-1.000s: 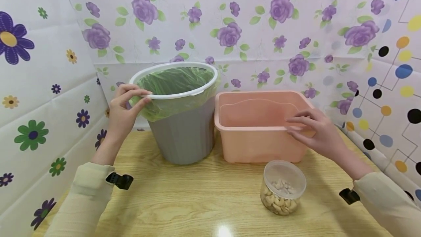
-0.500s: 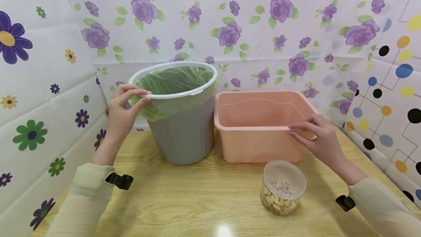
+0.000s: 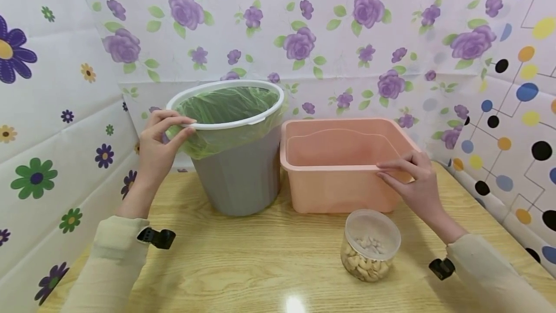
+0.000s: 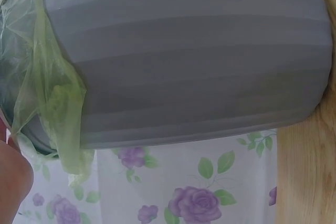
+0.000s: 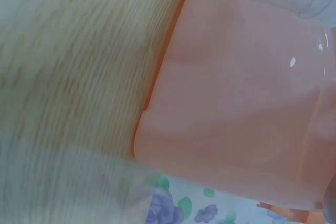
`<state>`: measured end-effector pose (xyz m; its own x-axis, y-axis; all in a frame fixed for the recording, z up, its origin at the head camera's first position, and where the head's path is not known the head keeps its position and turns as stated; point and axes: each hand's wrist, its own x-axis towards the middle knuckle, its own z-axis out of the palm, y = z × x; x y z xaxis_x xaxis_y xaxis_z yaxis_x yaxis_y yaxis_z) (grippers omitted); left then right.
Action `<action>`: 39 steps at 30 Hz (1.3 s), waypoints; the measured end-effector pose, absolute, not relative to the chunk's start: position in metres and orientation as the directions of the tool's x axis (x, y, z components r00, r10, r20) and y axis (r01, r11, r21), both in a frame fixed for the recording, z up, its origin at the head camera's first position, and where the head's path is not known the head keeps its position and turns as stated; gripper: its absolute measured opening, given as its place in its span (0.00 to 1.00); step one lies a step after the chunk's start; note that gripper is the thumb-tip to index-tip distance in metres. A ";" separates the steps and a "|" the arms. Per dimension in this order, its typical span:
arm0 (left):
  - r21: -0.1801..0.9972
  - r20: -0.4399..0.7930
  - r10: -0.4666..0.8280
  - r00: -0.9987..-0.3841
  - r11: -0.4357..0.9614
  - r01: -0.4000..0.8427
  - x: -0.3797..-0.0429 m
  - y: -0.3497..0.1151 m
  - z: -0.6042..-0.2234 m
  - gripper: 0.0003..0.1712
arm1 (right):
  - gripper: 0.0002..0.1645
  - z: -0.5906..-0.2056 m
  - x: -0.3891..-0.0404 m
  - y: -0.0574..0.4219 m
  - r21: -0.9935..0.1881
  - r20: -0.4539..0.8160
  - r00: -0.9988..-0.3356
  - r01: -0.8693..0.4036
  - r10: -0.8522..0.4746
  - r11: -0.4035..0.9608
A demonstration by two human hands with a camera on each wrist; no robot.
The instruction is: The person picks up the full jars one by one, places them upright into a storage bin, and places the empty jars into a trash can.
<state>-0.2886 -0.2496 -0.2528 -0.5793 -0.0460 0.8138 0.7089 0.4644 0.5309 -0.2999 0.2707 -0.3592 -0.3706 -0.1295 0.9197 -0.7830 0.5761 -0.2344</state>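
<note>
A grey trash can (image 3: 241, 173) stands at the left with a white rim ring (image 3: 226, 125) and a thin green bag (image 3: 208, 145) folded over its edge. My left hand (image 3: 158, 144) pinches that rim at its front left, thumb below and fingers above. To the right is a pink plastic tub (image 3: 334, 190); the front right of its lip is pinched by my right hand (image 3: 414, 180). In the left wrist view the grey wall (image 4: 199, 61) fills most of the picture. The right wrist view is mostly the tub's side (image 5: 236, 87).
In front of the tub stands a clear round jar (image 3: 370, 245) of cashews with a translucent lid. Both containers rest on a wood-grain table (image 3: 243, 264). Patterned cloth walls (image 3: 260, 23) rise at the back and both sides.
My right hand has come in from just over the tub's front right lip and now pinches it. The left hand keeps its hold on the rim; the head view has shifted slightly.
</note>
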 end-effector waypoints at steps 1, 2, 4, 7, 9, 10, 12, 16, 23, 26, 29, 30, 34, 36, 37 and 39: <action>0.527 0.814 -0.043 -0.579 0.471 0.707 -0.288 -0.250 -0.253 0.09 | 0.22 -0.360 -0.299 0.269 -0.242 0.920 -0.373 -0.779 -0.117 0.578; 0.524 0.815 -0.040 -0.579 0.479 0.705 -0.288 -0.250 -0.253 0.10 | 0.22 -0.359 -0.298 0.268 -0.250 0.921 -0.376 -0.775 -0.106 0.580; 0.513 0.818 -0.032 -0.574 0.491 0.704 -0.287 -0.251 -0.252 0.10 | 0.22 -0.359 -0.295 0.264 -0.261 0.922 -0.378 -0.769 -0.086 0.583; 0.497 0.826 -0.018 -0.564 0.497 0.711 -0.287 -0.251 -0.252 0.10 | 0.22 -0.356 -0.288 0.256 -0.259 0.931 -0.359 -0.769 -0.060 0.585; 0.488 0.831 -0.008 -0.557 0.492 0.721 -0.286 -0.252 -0.252 0.10 | 0.21 -0.354 -0.284 0.250 -0.252 0.939 -0.340 -0.771 -0.044 0.584; 0.485 0.831 -0.003 -0.556 0.493 0.722 -0.286 -0.252 -0.252 0.10 | 0.21 -0.353 -0.282 0.248 -0.249 0.943 -0.332 -0.772 -0.037 0.584; 0.479 0.830 0.007 -0.558 0.503 0.719 -0.285 -0.253 -0.251 0.10 | 0.21 -0.353 -0.280 0.245 -0.247 0.947 -0.322 -0.769 -0.023 0.590; 0.485 0.810 0.018 -0.586 0.542 0.687 -0.279 -0.255 -0.248 0.11 | 0.23 -0.357 -0.282 0.244 -0.258 0.945 -0.328 -0.742 0.001 0.619; 0.468 0.824 -0.012 -0.566 0.577 0.669 -0.262 -0.249 -0.244 0.14 | 0.21 -0.363 -0.283 0.247 -0.266 0.941 -0.339 -0.708 0.016 0.654; 0.432 0.860 -0.031 -0.510 0.576 0.693 -0.252 -0.240 -0.244 0.15 | 0.22 -0.362 -0.283 0.249 -0.261 0.940 -0.341 -0.711 0.006 0.653; 0.384 0.896 -0.032 -0.442 0.555 0.738 -0.241 -0.227 -0.243 0.15 | 0.22 -0.363 -0.284 0.250 -0.254 0.940 -0.341 -0.710 -0.005 0.656; 0.368 0.905 -0.027 -0.424 0.546 0.752 -0.239 -0.222 -0.242 0.15 | 0.22 -0.363 -0.284 0.250 -0.252 0.940 -0.341 -0.709 -0.007 0.659; 0.318 0.925 0.020 -0.379 0.505 0.802 -0.231 -0.206 -0.238 0.15 | 0.22 -0.364 -0.285 0.250 -0.242 0.943 -0.334 -0.704 -0.010 0.667; 0.297 0.929 0.052 -0.367 0.490 0.820 -0.230 -0.199 -0.237 0.15 | 0.22 -0.363 -0.284 0.249 -0.238 0.944 -0.331 -0.703 -0.012 0.670; 0.284 0.929 0.074 -0.362 0.482 0.829 -0.229 -0.195 -0.237 0.15 | 0.22 -0.362 -0.284 0.249 -0.234 0.945 -0.328 -0.703 -0.014 0.672; 0.252 0.930 0.128 -0.344 0.462 0.851 -0.229 -0.187 -0.239 0.15 | 0.21 -0.362 -0.285 0.249 -0.224 0.947 -0.319 -0.704 -0.019 0.674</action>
